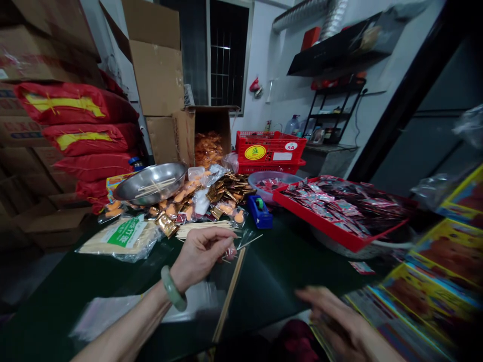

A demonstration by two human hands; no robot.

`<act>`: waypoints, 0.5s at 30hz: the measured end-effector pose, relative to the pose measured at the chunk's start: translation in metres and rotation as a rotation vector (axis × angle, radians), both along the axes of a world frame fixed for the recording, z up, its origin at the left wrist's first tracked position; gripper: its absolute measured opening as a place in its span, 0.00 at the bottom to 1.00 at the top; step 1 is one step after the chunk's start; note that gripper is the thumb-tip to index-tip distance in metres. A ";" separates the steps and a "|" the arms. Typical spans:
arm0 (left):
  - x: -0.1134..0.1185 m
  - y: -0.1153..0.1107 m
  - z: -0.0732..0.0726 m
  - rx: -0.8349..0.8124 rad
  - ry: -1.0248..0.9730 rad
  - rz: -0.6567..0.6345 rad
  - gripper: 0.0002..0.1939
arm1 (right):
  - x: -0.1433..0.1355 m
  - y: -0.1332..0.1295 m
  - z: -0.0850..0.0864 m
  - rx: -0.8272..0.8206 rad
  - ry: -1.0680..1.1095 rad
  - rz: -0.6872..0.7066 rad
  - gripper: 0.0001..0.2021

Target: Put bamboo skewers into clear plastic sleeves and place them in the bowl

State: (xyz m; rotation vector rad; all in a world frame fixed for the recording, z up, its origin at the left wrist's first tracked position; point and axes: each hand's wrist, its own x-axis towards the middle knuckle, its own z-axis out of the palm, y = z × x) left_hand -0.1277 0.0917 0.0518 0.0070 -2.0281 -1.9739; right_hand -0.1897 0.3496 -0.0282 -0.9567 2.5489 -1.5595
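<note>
My left hand (pixel 206 251), with a green bangle (pixel 173 289) on its wrist, is closed in a pinch over the table. Between its fingertips is a small clear plastic packet (pixel 231 250), its contents unclear. A thin stick (pixel 252 242) juts out to the right beside it. Behind the hand lies a pile of thin wooden sticks (pixel 206 229). Under it, clear plastic bags (pixel 113 311) lie flat, and a strip of long sticks (pixel 229 296) runs toward me. My right hand (pixel 334 314) is low at the right, smeared by motion, near the yellow boxes; its grip is unclear.
A red tray (pixel 354 244) of small packets stands at right, beside stacked yellow boxes (pixel 449 251). A blue tape dispenser (pixel 260 213), a metal bowl (pixel 151 183), gold packets (pixel 228 188) and a bag of sticks (pixel 121 239) stand farther back. Red crates (pixel 269 148) are behind.
</note>
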 end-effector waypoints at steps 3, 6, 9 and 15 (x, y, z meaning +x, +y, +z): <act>-0.001 0.005 -0.001 -0.001 -0.023 -0.038 0.12 | -0.001 -0.045 0.026 -0.229 -0.265 0.206 0.18; 0.002 0.006 -0.002 -0.004 -0.056 -0.050 0.12 | 0.006 -0.091 0.037 -0.496 -0.389 0.326 0.14; 0.007 0.002 -0.003 0.013 -0.085 -0.065 0.13 | 0.011 -0.115 0.037 -0.625 -0.441 0.283 0.06; 0.015 -0.013 -0.005 -0.038 -0.048 -0.143 0.13 | 0.014 -0.117 0.028 -0.687 -0.409 0.261 0.04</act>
